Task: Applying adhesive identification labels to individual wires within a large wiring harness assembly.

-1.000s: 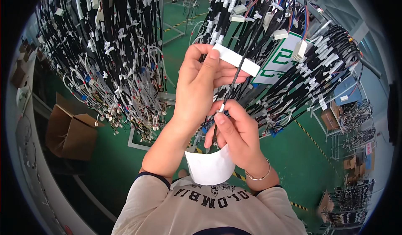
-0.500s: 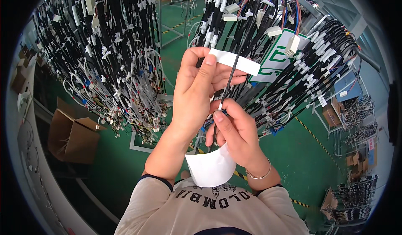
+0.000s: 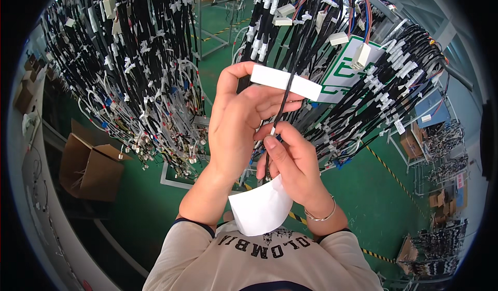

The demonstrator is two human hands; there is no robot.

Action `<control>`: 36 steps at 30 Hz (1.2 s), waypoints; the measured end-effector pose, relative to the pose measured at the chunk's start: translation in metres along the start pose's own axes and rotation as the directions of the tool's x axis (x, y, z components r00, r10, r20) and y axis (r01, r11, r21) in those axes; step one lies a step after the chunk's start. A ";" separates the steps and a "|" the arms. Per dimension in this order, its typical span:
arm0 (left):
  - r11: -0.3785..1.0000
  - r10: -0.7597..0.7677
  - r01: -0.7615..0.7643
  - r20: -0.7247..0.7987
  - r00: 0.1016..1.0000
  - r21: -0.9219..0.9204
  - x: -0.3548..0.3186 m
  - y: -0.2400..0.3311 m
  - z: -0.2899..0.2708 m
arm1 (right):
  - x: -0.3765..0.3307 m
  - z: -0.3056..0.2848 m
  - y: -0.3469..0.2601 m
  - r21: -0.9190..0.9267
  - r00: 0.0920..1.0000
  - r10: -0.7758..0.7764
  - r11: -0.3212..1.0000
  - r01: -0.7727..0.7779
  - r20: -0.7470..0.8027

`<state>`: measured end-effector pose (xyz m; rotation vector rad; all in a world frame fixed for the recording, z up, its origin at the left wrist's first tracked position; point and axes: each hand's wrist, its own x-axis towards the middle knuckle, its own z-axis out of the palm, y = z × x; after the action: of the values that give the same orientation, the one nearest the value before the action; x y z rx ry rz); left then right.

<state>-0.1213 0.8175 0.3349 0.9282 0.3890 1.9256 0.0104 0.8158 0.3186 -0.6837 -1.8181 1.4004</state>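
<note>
In the head view, we see the left hand (image 3: 231,120) raised palm-inward, its fingers loosely spread behind a white label strip (image 3: 270,77). The strip's left end lies at the index fingertip; we cannot tell whether it is gripped or merely clings there. Our right hand (image 3: 295,164) pinches a thin black cable (image 3: 281,104) between thumb and forefinger, at a small white band (image 3: 273,131). A curved white sheet (image 3: 262,208) hangs below that hand, in front of the shirt.

From here, we judge that the strip could swing askew or drop if the fingertip contact is slight, or catch crookedly if its back is sticky and the cable shifts. The neighbouring wire harnesses (image 3: 410,63) might also snag it.

The strip's long axis slopes gently from upper left to lower right, its free end pointing toward a green-and-white sign (image 3: 340,68). The cable passes in front of the strip, roughly square to it, running downward and slightly left into our right hand.
</note>
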 end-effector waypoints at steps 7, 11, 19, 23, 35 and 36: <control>0.993 0.063 -0.061 -0.021 0.998 0.102 -0.001 -0.003 -0.003 | -0.003 -0.013 -0.003 -0.288 0.992 -0.092 0.956 0.064 -0.086; 0.985 0.051 -0.044 -0.036 0.998 0.165 -0.001 -0.003 -0.003 | 0.014 -0.049 -0.020 -0.145 0.988 -0.095 0.986 0.077 -0.124; 0.895 0.189 -0.137 -0.081 0.979 0.425 -0.010 -0.009 -0.006 | 0.037 -0.041 -0.035 -0.198 0.959 -0.239 0.958 0.207 -0.152; 0.602 0.418 -0.328 0.063 0.906 0.728 -0.007 -0.016 -0.011 | 0.039 -0.042 -0.034 -0.197 0.945 -0.281 0.949 0.248 -0.168; 0.303 0.666 -0.505 0.200 0.719 0.808 0.003 -0.022 -0.014 | 0.046 -0.042 -0.036 -0.173 0.957 -0.287 0.946 0.275 -0.049; 0.313 0.658 -0.495 0.191 0.728 0.810 0.003 -0.022 -0.014 | 0.046 -0.042 -0.035 -0.164 0.953 -0.300 0.943 0.289 -0.044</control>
<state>-0.1188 0.8330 0.3141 1.7024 1.3291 2.5372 0.0182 0.8664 0.3687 -0.5045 -1.8992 1.0348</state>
